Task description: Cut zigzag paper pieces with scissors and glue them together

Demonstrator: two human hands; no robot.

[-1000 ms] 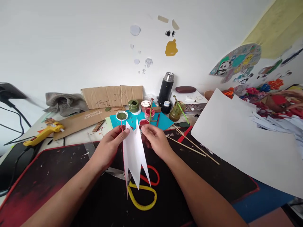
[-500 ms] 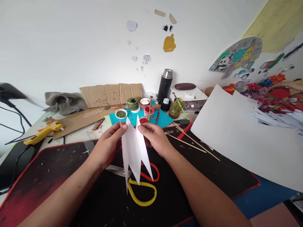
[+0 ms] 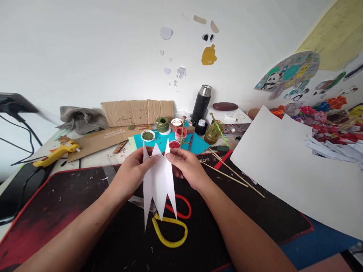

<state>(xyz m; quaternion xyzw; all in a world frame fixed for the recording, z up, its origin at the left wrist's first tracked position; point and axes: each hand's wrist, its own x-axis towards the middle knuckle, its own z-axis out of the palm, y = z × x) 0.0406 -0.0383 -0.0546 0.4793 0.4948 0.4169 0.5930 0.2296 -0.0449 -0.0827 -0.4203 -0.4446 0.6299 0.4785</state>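
Note:
Between my two hands is a folded white paper (image 3: 160,181), cut into long points at its top and bottom ends. My left hand (image 3: 137,166) pinches its left side, the thumb lying across the front face. On the right edge, my right hand (image 3: 185,164) grips with the thumb in front and fingers behind. Some fingers of both hands are hidden by the paper. Below the paper, scissors (image 3: 171,232) with one yellow and one red handle lie on the black mat (image 3: 119,230); the paper covers part of them.
Paint jars (image 3: 162,124) stand on blue paper (image 3: 200,143) behind my hands. A yellow glue gun (image 3: 56,154) lies at the left, near flat cardboard (image 3: 93,142). Thin sticks (image 3: 238,175) and a large white sheet (image 3: 283,170) are at the right. A black flask (image 3: 201,105) stands by the wall.
My left thumb has moved right, further onto the paper's front. The paper's folds have opened flatter and its left panel now faces me more. The view has shifted slightly.

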